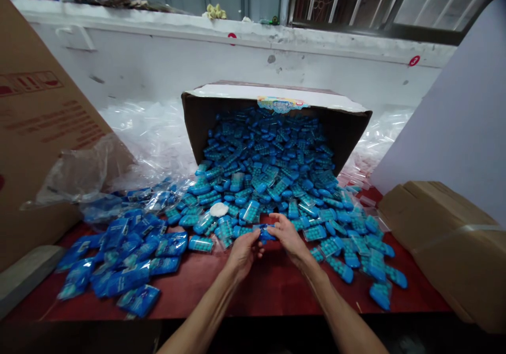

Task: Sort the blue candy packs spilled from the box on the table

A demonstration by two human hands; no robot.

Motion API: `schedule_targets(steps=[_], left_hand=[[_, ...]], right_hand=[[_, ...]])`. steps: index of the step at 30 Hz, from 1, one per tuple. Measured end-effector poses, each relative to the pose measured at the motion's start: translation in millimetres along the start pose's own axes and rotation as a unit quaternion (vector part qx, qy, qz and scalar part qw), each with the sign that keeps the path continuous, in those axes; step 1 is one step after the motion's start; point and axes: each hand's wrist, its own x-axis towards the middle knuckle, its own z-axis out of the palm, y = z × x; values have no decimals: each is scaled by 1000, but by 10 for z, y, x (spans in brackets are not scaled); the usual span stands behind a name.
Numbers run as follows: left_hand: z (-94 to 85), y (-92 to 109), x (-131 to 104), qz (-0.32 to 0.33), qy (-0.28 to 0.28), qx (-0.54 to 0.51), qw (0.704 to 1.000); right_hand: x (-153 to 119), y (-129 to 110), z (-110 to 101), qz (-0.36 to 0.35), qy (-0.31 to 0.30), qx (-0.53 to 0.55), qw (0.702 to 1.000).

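Both hands meet over the red table, in front of the heap of blue packs. My left hand pinches the left end of a small dark blue packet; my right hand has its thumb and fingers on the right end. Behind them, many blue packs with teal pieces spill from a tipped carton. A pile of glossy blue packets lies to the left. A round white item rests on the heap.
Large cardboard box stands at the left, with a grey block near its base. Clear plastic bags lie behind the left pile. At the right are a brown carton and a pale panel. A white wall runs behind.
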Motion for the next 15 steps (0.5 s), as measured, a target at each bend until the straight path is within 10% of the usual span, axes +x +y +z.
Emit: schedule_targets(steps=[5,11,15], left_hand=[[-25,43,-7,-37,-13,-22,999],[-82,51,-15,-54,13,-23,998],[-106,48,-28,-54,7,-36,998]], right_hand=[[-39,-29,-101,-33,-5,-206,978],[-162,40,-133,-5,86,-673,735],[-189,116,-87,-3,87,-708,701]])
